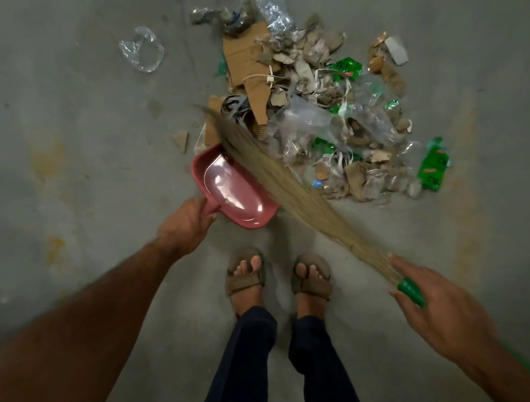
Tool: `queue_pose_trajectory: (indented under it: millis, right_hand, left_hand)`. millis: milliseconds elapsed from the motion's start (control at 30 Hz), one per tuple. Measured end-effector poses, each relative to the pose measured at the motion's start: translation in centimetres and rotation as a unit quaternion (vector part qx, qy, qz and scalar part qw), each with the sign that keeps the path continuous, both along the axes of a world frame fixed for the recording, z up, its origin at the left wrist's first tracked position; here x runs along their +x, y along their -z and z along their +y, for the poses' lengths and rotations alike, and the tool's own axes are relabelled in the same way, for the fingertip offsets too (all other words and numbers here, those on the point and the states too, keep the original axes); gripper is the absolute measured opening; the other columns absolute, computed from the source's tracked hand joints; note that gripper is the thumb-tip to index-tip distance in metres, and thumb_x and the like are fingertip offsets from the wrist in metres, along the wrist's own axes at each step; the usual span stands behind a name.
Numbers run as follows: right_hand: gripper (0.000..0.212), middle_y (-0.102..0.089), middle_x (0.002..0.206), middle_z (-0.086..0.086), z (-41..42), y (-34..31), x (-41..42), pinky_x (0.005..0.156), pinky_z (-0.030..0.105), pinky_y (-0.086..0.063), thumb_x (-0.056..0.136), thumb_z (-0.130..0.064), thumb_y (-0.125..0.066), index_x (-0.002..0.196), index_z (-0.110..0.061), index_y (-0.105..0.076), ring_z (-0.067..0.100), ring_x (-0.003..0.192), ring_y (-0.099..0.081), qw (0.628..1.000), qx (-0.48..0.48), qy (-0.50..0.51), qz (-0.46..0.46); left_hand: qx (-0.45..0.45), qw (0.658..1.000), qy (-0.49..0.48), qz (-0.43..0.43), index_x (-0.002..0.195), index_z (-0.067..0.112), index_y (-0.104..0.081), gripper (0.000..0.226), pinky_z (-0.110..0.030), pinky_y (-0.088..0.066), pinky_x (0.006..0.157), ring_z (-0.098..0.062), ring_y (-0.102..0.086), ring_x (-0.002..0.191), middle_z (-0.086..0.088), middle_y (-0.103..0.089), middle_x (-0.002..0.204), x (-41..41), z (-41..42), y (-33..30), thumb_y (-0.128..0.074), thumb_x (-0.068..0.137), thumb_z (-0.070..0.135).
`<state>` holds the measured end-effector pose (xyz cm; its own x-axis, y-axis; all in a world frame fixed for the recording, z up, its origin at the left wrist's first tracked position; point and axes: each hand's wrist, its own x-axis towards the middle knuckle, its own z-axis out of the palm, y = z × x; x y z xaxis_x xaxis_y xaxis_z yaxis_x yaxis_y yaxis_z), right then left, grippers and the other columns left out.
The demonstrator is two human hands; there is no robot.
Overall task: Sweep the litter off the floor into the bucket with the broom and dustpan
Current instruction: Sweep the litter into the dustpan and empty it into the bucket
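Note:
My left hand (pixel 185 225) grips the handle of a pink dustpan (pixel 233 189) that lies on the grey floor, its mouth facing the litter. My right hand (pixel 438 307) holds the green handle of a straw broom (pixel 283 182). The bristles slant up-left across the pan's right edge, and their blurred tips reach the near side of the litter pile (pixel 316 107). The pile holds torn cardboard, clear plastic bags, green wrappers and paper scraps. The pan's inside looks bare. No bucket is in view.
A loose clear plastic bag (pixel 142 49) lies apart on the floor at upper left. A small cardboard scrap (pixel 182 140) sits just left of the pile. My two sandalled feet (pixel 278 278) stand right behind the dustpan. Yellowish stains mark the concrete floor.

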<state>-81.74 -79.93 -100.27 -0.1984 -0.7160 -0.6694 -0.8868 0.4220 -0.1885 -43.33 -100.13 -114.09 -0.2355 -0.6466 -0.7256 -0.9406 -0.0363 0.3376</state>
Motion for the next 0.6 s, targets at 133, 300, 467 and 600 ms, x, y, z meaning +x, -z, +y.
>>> queue_pose_trajectory:
  millis: [133,300,467,600]
  right_hand:
    - [0.061,-0.063,0.127,-0.002,3.2,-2.2,-0.7,0.079,0.038,-0.055,0.088,-0.034,-0.069,0.144,-0.039,-0.046,0.024,0.107,-0.065,0.993,-0.056,0.107,0.005]
    - [0.059,-0.064,0.127,0.009,2.4,-2.2,-3.2,0.087,0.044,-0.054,0.089,-0.029,-0.067,0.144,-0.03,-0.048,0.033,0.11,-0.063,0.97,-0.122,0.202,0.057]
    - [0.057,-0.06,0.123,0.019,-2.0,-0.3,-7.5,0.084,0.049,-0.052,0.091,-0.029,-0.063,0.144,-0.027,-0.044,0.042,0.106,-0.06,0.946,-0.133,0.259,0.144]
    - [0.047,-0.061,0.116,0.019,-5.1,2.7,-12.5,0.084,0.048,-0.051,0.09,-0.032,-0.059,0.135,-0.029,-0.045,0.043,0.104,-0.06,0.965,-0.05,0.187,0.175]
  left_hand:
    - [-0.036,0.999,0.009,0.014,0.132,0.012,-0.048,0.042,-0.04,-0.046,0.089,-0.033,-0.057,0.107,-0.015,-0.056,0.122,-2.7,2.6,-1.5,-0.048,0.098,0.036]
    - [-0.036,0.997,0.063,0.009,0.136,0.015,-0.044,0.044,-0.042,-0.049,0.088,-0.032,-0.058,0.106,-0.013,-0.055,0.122,-8.0,3.8,-2.0,-0.043,0.099,0.039]
    - [-0.028,0.986,0.146,-0.073,0.132,0.015,-0.047,0.039,-0.04,-0.047,0.092,-0.031,-0.056,0.115,-0.012,-0.055,0.126,-14.4,3.4,-0.7,-0.043,0.099,0.036]
    - [-0.029,0.98,0.177,-0.087,0.132,0.02,-0.048,0.036,-0.042,-0.046,0.096,-0.03,-0.054,0.118,-0.014,-0.054,0.128,-17.6,2.4,1.4,-0.04,0.1,0.034]
